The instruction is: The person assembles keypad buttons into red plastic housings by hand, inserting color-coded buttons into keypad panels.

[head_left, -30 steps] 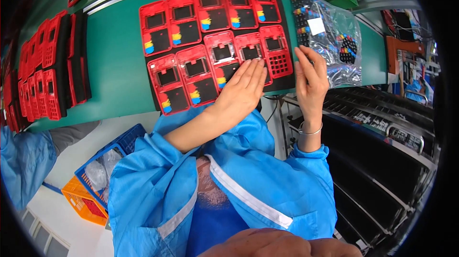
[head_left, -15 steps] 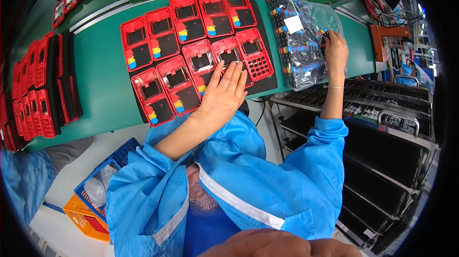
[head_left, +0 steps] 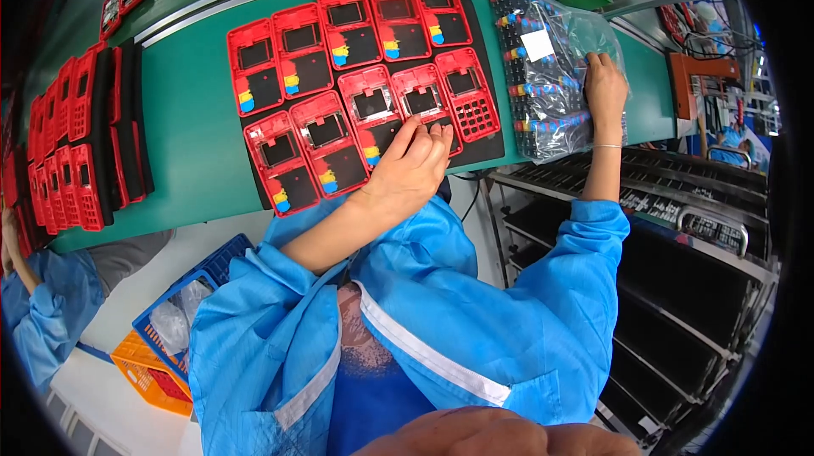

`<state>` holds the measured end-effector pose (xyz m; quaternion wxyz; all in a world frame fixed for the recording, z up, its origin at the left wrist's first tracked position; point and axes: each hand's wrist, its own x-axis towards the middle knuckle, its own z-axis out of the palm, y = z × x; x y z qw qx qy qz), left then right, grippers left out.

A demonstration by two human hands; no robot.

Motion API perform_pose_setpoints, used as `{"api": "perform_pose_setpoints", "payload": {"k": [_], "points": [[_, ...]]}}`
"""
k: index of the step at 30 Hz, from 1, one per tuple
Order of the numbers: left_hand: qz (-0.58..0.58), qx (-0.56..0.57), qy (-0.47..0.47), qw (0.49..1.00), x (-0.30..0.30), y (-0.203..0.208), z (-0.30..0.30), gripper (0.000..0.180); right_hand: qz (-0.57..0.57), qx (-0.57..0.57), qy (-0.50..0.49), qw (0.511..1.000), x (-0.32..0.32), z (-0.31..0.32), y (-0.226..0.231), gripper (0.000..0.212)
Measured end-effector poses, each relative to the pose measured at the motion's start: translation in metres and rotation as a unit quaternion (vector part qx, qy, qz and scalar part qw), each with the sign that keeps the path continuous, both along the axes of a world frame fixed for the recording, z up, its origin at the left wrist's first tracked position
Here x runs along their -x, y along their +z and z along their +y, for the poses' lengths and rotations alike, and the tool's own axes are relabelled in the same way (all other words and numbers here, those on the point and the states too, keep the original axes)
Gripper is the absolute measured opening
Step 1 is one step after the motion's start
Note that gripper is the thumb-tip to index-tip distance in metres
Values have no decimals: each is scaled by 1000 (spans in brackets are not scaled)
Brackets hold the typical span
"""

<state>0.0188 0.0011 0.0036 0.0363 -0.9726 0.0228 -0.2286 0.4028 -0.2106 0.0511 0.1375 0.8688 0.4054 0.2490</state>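
Observation:
My left hand rests over the near row of red plastic device housings, its fingers slightly bent and apart, covering the lower part of one housing. To its right sits a housing with black keys fitted in its lower half. Several other housings carry yellow, blue and red pieces at their lower left corners. My right hand is at the clear plastic bag, fingers closed together; what they pinch is hidden. Rows of black keypads with coloured keys show through the bag.
The housings lie on a black mat on the green table. Stacked red housings stand at the left, near another person's blue sleeve. A metal rack is at lower right; blue and orange crates are at lower left.
My left fingers, flat and stretched before, are now more bent and drawn slightly back. My right fingers have closed up at the bag. The whole view has shifted a little.

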Motion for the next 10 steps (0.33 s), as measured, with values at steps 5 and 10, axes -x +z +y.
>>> {"api": "perform_pose_setpoints", "payload": {"k": [5,10], "points": [[0,57,19,998,3,3,-5,50,19,-191,54,980,32,8,21,13],[21,61,13,998,3,-1,-2,53,86,-392,115,909,119,30,36,15]]}}
